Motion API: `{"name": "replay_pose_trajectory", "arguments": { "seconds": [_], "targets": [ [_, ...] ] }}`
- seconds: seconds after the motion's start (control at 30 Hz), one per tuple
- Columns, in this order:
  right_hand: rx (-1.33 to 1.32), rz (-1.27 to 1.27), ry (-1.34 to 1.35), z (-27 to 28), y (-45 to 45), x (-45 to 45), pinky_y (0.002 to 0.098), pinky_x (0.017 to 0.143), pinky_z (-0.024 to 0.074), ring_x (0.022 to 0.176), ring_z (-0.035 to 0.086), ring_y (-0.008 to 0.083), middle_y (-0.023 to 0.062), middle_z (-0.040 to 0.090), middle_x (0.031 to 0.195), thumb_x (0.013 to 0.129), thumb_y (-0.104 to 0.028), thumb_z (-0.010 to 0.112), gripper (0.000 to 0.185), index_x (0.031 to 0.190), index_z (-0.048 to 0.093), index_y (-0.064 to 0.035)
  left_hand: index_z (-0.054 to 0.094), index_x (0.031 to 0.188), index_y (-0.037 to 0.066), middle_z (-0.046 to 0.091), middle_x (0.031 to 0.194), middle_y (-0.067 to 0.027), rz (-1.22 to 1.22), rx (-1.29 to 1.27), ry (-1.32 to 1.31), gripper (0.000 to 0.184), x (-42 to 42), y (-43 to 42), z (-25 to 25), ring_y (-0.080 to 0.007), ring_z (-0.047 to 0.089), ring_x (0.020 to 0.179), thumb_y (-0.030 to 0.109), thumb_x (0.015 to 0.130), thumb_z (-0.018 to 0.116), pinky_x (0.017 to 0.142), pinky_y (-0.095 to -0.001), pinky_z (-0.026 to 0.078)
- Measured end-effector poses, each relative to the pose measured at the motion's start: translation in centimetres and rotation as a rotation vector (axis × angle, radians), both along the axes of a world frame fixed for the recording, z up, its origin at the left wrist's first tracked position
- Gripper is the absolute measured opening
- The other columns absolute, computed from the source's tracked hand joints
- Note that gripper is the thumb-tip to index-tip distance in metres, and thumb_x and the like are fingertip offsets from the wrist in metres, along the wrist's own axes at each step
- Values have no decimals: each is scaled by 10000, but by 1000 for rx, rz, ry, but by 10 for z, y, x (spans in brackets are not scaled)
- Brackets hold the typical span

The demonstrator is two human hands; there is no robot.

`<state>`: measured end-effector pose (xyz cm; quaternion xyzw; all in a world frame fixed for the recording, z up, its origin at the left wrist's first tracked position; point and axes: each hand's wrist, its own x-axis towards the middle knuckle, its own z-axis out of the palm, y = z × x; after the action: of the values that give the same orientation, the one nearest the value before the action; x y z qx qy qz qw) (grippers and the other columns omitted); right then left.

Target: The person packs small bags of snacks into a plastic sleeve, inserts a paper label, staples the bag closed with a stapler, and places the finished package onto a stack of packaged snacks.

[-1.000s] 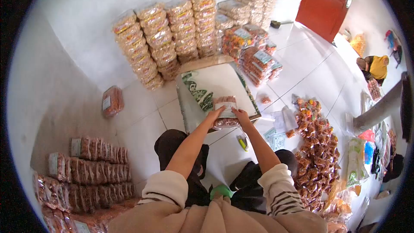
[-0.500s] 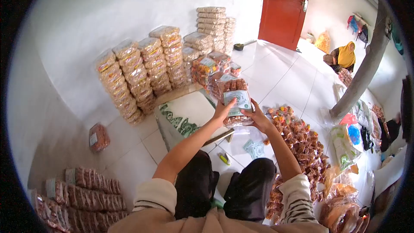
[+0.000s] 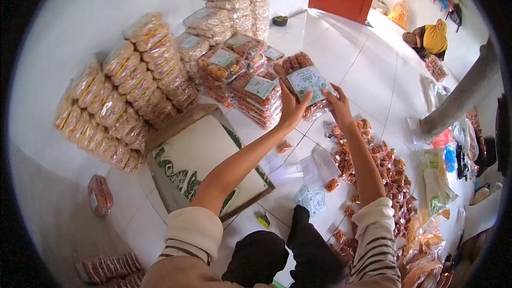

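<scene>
Between both hands is a clear plastic snack pack [image 3: 295, 64] of brown pieces, with a pale green printed label facing up, tilted in the air. My left hand [image 3: 292, 108] grips its near left side, thumb on the label. My right hand [image 3: 339, 105] closes on the right corner, with its thumb by the label's lower edge. Just left of the held pack, a stack of similar labelled packs [image 3: 258, 93] stands on the tiles. Below my hands lie clear plastic bags [image 3: 320, 168] and loose green labels [image 3: 311, 200].
A low board-topped table [image 3: 200, 146] stands to the left, before tall stacks of tan snack packs [image 3: 133, 80]. Small brown packets [image 3: 381, 176] are heaped at right. A yellow-green cutter [image 3: 263, 221] lies near my knees. A seated person [image 3: 434, 37] is beyond a slanted post [image 3: 458, 93].
My hands have carried the snack pack forward, toward the stack of similar packs, and tilted it. The camera view has turned and shifted, so the stacks appear larger and farther left.
</scene>
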<state>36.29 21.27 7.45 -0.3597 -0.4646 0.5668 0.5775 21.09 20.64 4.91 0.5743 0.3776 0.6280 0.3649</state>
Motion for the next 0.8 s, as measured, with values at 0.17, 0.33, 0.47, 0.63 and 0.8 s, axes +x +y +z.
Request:
{"name": "replay_pose_trajectory", "arguments": {
  "seconds": [0.17,0.33,0.47,0.63,0.8],
  "targets": [
    [-102,-111,93,-40,89,12,267,645,474,757,573,157,113,562,904,733,-164,679,481,1075,396,22,-135,1277,-108,142,1327,-293,138,-67,163,1028,20,72,-36,-343,182,1247,369,760,615,1027,-370,151],
    [-115,-154,191,-87,178,8,261,634,465,732,559,147,95,559,897,708,-153,701,446,1037,439,-3,64,1329,-42,168,1299,-353,485,29,835,949,6,137,-56,-440,228,1210,384,701,635,989,-543,131],
    [-288,-113,259,-150,226,-18,251,619,458,714,547,142,83,553,868,722,-159,692,422,1031,442,-18,257,1317,67,221,1312,-300,333,-191,1280,774,-19,190,-86,-418,229,1226,525,747,509,972,-609,36],
    [-333,4,245,-199,257,-55,255,666,457,774,543,148,94,547,896,745,-180,672,454,1062,401,0,249,1321,76,299,1258,-318,330,-304,1461,795,-38,227,-113,-425,313,1180,525,730,533,969,-614,48],
    [-215,-130,-505,-207,269,-74,364,871,347,982,424,261,160,446,1062,778,-339,602,486,1122,422,-47,246,1325,87,369,1201,-333,375,-393,1650,823,-39,231,-122,-433,374,1135,532,707,559,973,-606,58]
  ]
}}
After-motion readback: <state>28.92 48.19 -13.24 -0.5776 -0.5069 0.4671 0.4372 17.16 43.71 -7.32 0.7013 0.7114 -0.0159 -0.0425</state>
